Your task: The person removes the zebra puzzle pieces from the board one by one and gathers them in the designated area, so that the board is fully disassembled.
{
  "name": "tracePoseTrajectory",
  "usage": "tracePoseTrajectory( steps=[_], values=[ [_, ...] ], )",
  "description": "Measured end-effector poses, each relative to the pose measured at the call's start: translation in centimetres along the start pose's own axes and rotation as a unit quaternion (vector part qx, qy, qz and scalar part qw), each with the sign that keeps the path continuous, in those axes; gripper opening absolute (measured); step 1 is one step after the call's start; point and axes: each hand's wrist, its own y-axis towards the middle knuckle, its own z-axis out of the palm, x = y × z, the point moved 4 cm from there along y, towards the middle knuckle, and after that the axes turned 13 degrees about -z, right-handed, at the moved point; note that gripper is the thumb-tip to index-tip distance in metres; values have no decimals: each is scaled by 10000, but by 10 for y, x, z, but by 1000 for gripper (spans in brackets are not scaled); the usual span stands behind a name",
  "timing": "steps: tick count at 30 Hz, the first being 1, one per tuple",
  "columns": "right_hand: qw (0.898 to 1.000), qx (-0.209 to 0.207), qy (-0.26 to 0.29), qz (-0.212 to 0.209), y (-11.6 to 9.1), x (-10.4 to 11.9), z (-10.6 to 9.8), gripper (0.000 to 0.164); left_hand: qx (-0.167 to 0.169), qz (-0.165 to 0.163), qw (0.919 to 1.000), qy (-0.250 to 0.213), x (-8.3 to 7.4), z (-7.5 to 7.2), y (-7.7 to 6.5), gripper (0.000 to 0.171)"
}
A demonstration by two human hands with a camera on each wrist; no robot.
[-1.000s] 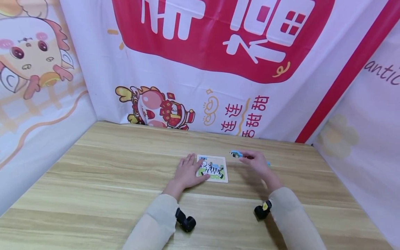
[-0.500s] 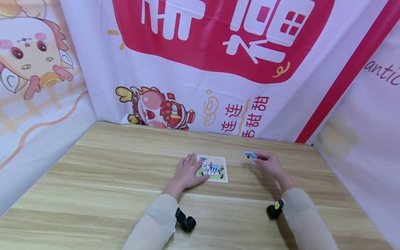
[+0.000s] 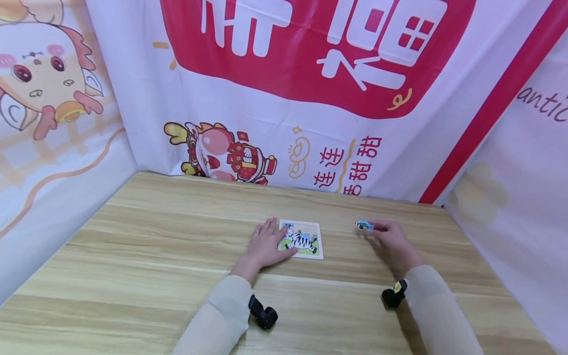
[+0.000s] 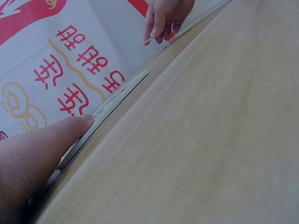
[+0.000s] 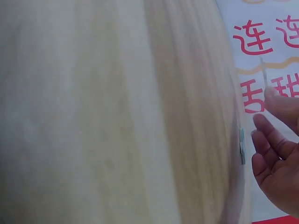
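Observation:
A square zebra puzzle with a pale frame lies flat on the table, its upper part showing bare backing. My left hand rests on its left side, fingers spread; in the left wrist view the thumb lies on the board's edge. To the right of the board, my right hand pinches a blue and green puzzle piece above the table. Seen edge-on in the right wrist view, that puzzle piece stands between thumb and fingers. Another thin piece lies on the wood near the curled fingers.
The wooden table runs back to a printed cloth wall with red and white characters. More cloth walls stand at left and right. Each wrist wears a black camera.
My right hand has moved to the right, away from the board, carrying the puzzle piece, and lately sinks a little. The left hand stays on the board.

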Motion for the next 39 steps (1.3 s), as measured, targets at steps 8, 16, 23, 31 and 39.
tracePoseTrajectory(
  steps=[8,16,23,31,39],
  values=[
    [9993,-55,-377,32,3,-11,2,32,36,-17,10000,-18,0,0,-1,78],
    [9988,-91,-460,-115,2,-18,3,35,16,-11,10000,-23,-1,0,-1,77],
    [9956,-67,-862,-365,6,-17,8,33,11,-8,10000,-20,-1,-1,-2,77],
    [9962,170,-854,-73,6,-16,11,35,-43,22,10000,53,-2,-1,-2,76],
    [9943,315,-1017,-55,6,-12,11,40,-59,33,9999,85,-1,-1,-1,77]
  ],
)
